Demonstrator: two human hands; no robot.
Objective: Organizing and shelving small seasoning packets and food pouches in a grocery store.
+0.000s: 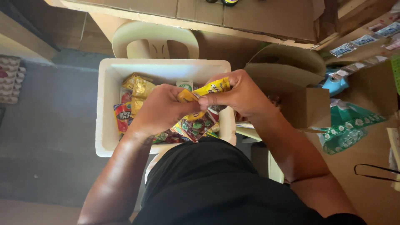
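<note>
Yellow sachet strip [204, 95], crumpled between both hands

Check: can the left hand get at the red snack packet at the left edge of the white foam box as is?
Probably yes, once freed. The red snack packet lies uncovered in the open-topped white foam box, just beside the left hand. But that hand and the right hand both grip a yellow sachet.
</note>
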